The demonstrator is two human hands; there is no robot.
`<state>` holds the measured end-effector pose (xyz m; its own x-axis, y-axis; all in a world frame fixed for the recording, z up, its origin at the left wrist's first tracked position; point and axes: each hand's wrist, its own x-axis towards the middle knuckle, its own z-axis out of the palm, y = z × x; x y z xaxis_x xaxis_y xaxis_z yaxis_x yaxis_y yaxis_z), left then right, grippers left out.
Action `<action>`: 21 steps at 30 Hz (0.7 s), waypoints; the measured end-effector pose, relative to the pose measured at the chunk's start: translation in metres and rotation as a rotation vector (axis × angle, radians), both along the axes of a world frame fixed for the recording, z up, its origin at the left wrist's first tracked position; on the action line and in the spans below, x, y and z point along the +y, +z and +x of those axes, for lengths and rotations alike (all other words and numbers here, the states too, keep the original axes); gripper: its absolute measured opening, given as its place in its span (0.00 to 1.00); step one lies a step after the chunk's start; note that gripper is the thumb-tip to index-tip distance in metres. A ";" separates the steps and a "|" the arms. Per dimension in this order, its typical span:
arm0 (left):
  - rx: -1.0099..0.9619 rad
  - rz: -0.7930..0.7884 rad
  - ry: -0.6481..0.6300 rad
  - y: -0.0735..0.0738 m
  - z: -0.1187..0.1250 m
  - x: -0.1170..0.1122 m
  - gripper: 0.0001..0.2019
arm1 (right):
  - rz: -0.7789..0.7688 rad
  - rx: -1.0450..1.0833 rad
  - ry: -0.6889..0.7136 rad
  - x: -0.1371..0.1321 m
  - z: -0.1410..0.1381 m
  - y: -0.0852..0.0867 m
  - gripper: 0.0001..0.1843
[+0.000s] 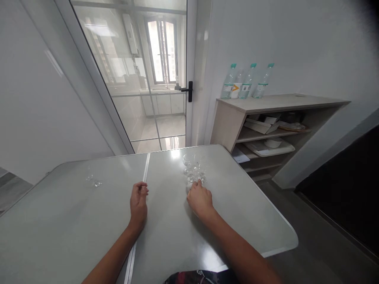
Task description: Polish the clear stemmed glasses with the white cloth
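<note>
A tight cluster of small clear stemmed glasses point(194, 167) stands on the pale table point(168, 221), right of its metal seam. My right hand point(201, 199) is at the near side of this cluster, fingers closed around a clear glass point(190, 184) that my hand partly covers. Left of the cluster, by the seam, my left hand point(139, 199) rests on its side with the fingers curled in; nothing shows in it. Farther left on the table are a few more clear glass pieces point(96, 183), too faint to make out exactly.
A wooden shelf unit point(231, 118) stands beyond the table's right corner. On top are several plastic bottles point(244, 85) with green caps; boxes and a tray point(278, 148) fill its shelves. Behind the table is a glazed door point(166, 114) with a black handle point(190, 91).
</note>
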<state>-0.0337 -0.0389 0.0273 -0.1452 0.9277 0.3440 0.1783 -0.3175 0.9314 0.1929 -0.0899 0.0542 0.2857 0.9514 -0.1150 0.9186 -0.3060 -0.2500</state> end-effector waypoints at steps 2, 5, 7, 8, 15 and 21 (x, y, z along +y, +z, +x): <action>0.046 0.135 0.153 0.007 -0.012 0.004 0.12 | 0.115 0.032 0.050 -0.003 -0.005 0.004 0.15; 0.244 0.325 0.408 0.025 -0.038 0.012 0.11 | 0.304 0.256 0.293 -0.007 -0.013 0.008 0.12; 0.296 0.374 0.561 0.038 -0.059 0.022 0.12 | 0.378 0.542 0.412 -0.008 -0.019 0.009 0.13; 0.284 0.382 0.634 0.044 -0.071 0.028 0.15 | 0.383 0.718 0.425 -0.008 -0.022 0.008 0.14; 0.166 0.148 0.892 0.034 -0.156 0.081 0.24 | 0.033 1.745 -0.141 0.004 -0.033 -0.009 0.11; 0.092 -0.120 0.750 0.008 -0.166 0.105 0.38 | -0.064 1.865 -0.099 0.005 -0.031 -0.017 0.19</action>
